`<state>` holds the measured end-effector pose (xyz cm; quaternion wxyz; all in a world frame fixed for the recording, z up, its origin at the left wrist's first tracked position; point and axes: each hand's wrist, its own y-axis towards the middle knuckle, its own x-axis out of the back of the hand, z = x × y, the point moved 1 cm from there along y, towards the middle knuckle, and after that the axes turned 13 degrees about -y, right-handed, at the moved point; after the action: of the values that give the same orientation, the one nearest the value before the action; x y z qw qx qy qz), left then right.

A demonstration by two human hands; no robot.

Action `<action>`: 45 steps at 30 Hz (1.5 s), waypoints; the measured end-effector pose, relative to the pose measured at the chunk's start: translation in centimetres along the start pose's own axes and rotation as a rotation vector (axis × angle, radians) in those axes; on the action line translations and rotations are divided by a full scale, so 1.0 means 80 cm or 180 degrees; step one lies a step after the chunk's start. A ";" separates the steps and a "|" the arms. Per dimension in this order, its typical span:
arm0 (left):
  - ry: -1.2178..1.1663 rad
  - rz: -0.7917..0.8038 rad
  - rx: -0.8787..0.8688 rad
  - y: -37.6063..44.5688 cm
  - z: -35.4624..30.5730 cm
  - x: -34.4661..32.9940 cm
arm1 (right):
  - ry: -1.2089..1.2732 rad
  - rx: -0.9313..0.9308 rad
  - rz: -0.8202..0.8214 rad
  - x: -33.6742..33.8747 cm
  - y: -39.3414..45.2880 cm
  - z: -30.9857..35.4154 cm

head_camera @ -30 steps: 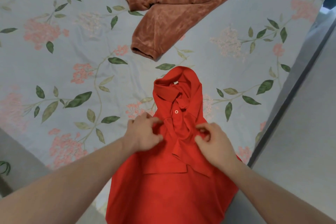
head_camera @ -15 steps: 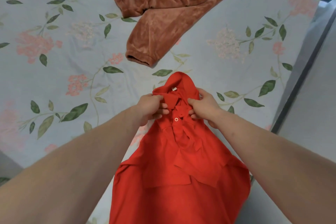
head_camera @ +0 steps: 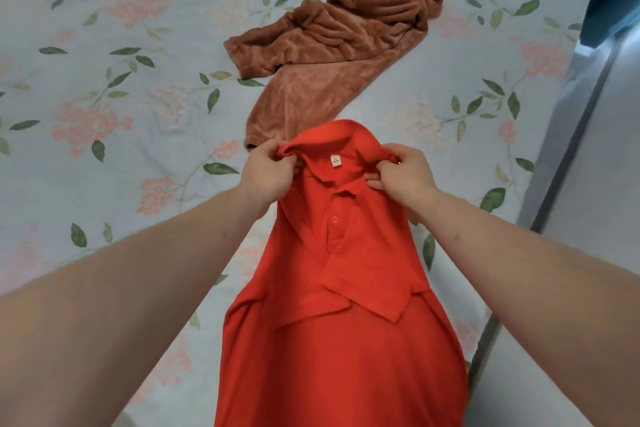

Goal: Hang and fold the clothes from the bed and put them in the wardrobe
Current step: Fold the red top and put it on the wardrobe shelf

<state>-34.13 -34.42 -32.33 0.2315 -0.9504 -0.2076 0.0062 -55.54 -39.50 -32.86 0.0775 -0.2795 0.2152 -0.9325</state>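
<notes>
— What do we hold?

— The red polo shirt [head_camera: 332,305], by its collar [head_camera: 336,142]. Our left hand [head_camera: 266,177] pinches the collar's left end, fingers curled round the fabric; our right hand [head_camera: 403,177] grips the right end the same way. The white neck label [head_camera: 335,160] sits between our fingers.

— And the rest of it?

— It hangs from our fingers toward us, over the floral bedsheet [head_camera: 104,97].

— Beyond our fingers?

— A crumpled brown velvety garment [head_camera: 332,52], one end just past our left fingertips. Whether it touches the collar, we cannot tell.
</notes>
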 end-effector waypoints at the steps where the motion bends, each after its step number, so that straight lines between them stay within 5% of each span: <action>1: 0.0013 -0.0073 -0.0141 0.005 -0.012 -0.001 | -0.0027 0.0083 -0.0080 0.005 0.004 0.012; 6: 0.0637 0.0063 -0.0948 0.008 -0.050 -0.003 | -0.0589 0.0663 -0.0461 0.028 0.014 0.040; 11: 0.1391 0.0458 -0.1183 -0.027 -0.013 0.024 | -0.1690 0.1273 -0.0215 0.034 -0.039 0.001; 19: 0.2785 0.1084 -0.0899 -0.093 0.097 0.066 | -0.2918 0.1457 0.0636 0.026 -0.094 -0.114; 29: 0.3227 0.1714 0.0206 -0.135 0.151 0.054 | -0.3418 0.0844 0.0893 -0.002 -0.125 -0.151; 33: 0.3160 0.0832 -0.0813 -0.122 0.120 0.033 | -0.2808 0.1031 -0.0023 -0.011 -0.118 -0.132; 36: 0.3186 0.0723 -0.1705 -0.105 0.108 0.012 | -0.2775 0.0978 -0.0035 -0.024 -0.102 -0.121; 41: 0.4153 0.1173 -0.0659 -0.071 0.136 0.002 | -0.3478 0.0291 0.0671 -0.040 -0.077 -0.134; 45: 0.4168 0.1180 -0.0008 -0.062 0.170 0.023 | -0.3659 0.0133 0.1000 -0.048 -0.082 -0.161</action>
<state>-35.87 -23.72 -42.12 0.3035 -0.7783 0.1417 -0.5311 -59.62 -28.02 -41.53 0.3241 -0.7027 0.1592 -0.6131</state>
